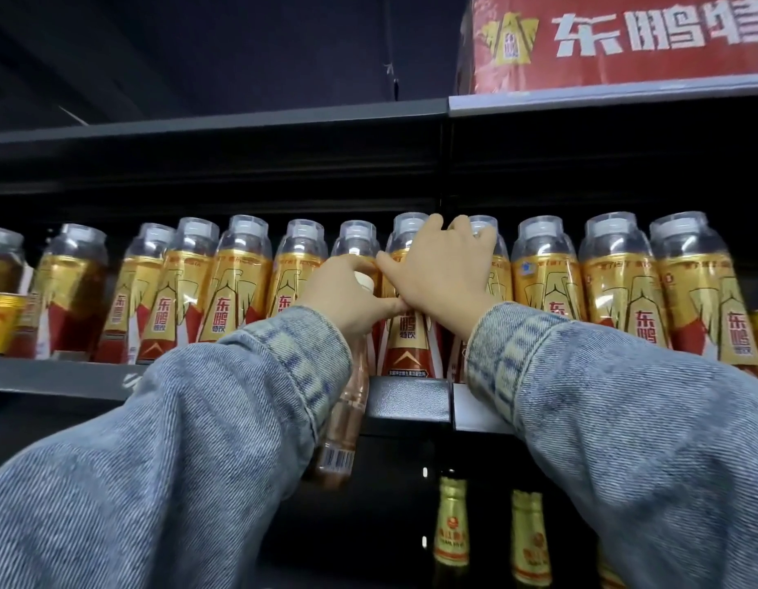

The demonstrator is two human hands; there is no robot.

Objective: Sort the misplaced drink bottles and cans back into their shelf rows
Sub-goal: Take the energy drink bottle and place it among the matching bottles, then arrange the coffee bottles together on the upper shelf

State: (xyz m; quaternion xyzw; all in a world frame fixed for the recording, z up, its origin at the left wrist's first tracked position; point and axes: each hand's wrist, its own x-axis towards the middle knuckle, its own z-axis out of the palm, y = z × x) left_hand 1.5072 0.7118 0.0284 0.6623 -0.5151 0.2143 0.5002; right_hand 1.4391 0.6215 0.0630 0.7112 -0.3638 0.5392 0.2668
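Pink bottle, one, clasped in left grip; right grip splayed over two of twelve gold bottles.

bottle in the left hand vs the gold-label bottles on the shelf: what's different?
The pink bottle is see-through pinkish with a bare white cap; the gold-label bottles wear gold-and-red wraps and clear domes over their caps.
The left hand grips the pink bottle near its top, in front of the shelf edge; the gold-label bottles stand in a row on the shelf.
Both are capped drink bottles.
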